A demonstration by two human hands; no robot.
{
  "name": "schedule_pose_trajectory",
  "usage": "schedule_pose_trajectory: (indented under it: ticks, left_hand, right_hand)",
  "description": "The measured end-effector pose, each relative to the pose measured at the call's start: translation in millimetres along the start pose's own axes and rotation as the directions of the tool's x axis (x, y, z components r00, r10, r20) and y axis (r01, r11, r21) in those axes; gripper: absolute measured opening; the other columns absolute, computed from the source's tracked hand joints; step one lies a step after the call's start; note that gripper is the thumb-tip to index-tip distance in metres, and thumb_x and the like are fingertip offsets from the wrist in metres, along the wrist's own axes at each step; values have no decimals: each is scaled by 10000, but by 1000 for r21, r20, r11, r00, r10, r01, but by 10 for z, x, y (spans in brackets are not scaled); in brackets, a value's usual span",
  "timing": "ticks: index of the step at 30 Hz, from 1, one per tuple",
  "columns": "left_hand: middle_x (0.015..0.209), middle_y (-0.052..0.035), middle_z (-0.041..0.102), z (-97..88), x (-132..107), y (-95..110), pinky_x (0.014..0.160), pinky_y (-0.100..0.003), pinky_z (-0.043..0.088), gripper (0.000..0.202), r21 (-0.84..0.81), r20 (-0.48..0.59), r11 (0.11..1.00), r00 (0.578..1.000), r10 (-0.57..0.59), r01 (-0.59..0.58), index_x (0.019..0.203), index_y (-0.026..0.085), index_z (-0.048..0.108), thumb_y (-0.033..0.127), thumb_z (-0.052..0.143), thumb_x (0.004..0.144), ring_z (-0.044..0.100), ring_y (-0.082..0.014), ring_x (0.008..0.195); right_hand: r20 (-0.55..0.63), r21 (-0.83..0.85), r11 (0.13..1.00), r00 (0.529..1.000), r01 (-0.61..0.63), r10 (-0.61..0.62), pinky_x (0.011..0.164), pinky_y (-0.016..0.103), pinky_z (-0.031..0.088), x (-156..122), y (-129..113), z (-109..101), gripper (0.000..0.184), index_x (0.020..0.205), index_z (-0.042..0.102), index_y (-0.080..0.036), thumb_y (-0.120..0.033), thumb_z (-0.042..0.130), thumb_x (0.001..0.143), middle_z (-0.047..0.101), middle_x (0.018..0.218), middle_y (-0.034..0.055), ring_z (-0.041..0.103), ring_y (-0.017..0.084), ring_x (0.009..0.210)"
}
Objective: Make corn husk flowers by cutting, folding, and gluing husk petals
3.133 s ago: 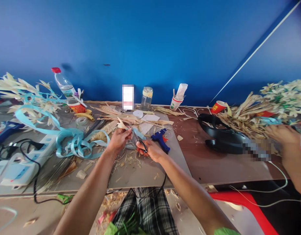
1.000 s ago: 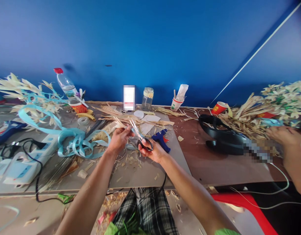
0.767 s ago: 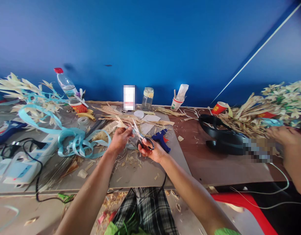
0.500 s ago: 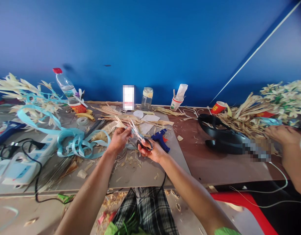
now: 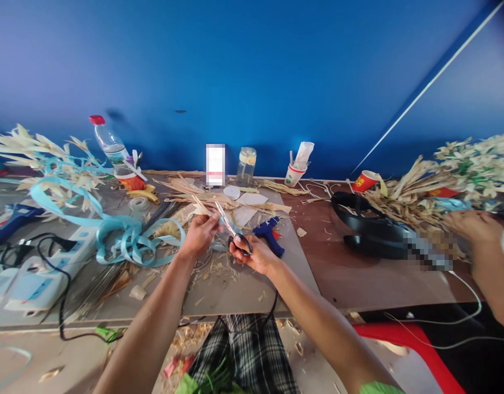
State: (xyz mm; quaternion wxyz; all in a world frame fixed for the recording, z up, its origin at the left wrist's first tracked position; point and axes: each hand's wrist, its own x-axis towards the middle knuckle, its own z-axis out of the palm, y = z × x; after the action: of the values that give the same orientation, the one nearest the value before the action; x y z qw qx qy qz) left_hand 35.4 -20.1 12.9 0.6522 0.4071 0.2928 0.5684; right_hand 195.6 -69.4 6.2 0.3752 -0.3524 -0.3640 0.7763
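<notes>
My right hand [image 5: 254,255] is wrapped round the dark handles of a pair of scissors [image 5: 225,216]. The blades lie nearly together and point up and away, beside the fingertips of my left hand [image 5: 199,235]. That hand pinches a small flower of pale dried husk [image 5: 201,206], its pointed petals sticking up above the fingers. A bit of light blue, perhaps ribbon, shows between the two hands; whether the blades touch it I cannot tell. Just right of the scissors lies a blue glue gun [image 5: 268,234]. Husk scraps [image 5: 216,268] are scattered below my hands.
Light blue ribbon [image 5: 126,238], thin wires [image 5: 99,284] and a power strip [image 5: 50,279] lie to the left. Behind stand a phone [image 5: 215,165], a jar [image 5: 246,167] and a cup [image 5: 295,173]. At right are a black headset-like object [image 5: 378,235] and another person's hand [image 5: 467,225].
The scissor blades were spread apart and have come together. My right hand's grip has tightened, with the handles shifting slightly left. My left hand has stayed nearly in place.
</notes>
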Motion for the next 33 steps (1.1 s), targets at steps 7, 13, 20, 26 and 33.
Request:
schedule_pose_trajectory:
  ticks: [7,13,20,26,33]
  left_hand:
    - [624,17,523,-3,-10,-5,553,-227,385,263,83,53,995,996,-66,61,725,140,584,346,737,668,455,-83,555]
    - [604,11,547,-31,-22,-39,545,-227,397,291,149,50,983,992,-113,105,726,126,601,359,755,644,490,-91,543]
    - [710,-13,626,20,-29,54,610,-244,429,248,76,-46,997,999,-15,19,733,149,639,323,774,617,556,-109,612]
    - [655,-2,602,-23,-3,50,643,-240,434,229,43,-94,999,995,28,-24,656,149,638,321,781,607,598,-124,669]
    - [822,-12,650,-70,50,-18,635,-243,431,285,71,-145,994,985,94,-84,843,160,682,312,770,617,573,-96,637]
  right_hand:
    - [-29,107,994,999,-12,15,464,198,247,-3,17,-32,454,685,556,-162,-502,810,523,563,616,-13,395,56,493]
    - [-39,134,991,999,14,-9,457,197,222,-4,-55,-80,466,652,550,-151,-522,803,529,512,547,-38,312,35,450]
    - [20,36,989,990,140,-141,448,213,220,33,-76,-129,497,728,607,-125,-607,694,643,550,598,-25,247,12,402]
    - [-50,-165,964,974,208,-219,426,204,229,37,-69,-85,442,751,600,-132,-562,674,682,590,659,3,357,33,433]
    - [-166,-381,924,985,-23,-44,338,193,156,36,-75,-5,417,600,521,-145,-520,695,657,561,512,-17,297,20,330]
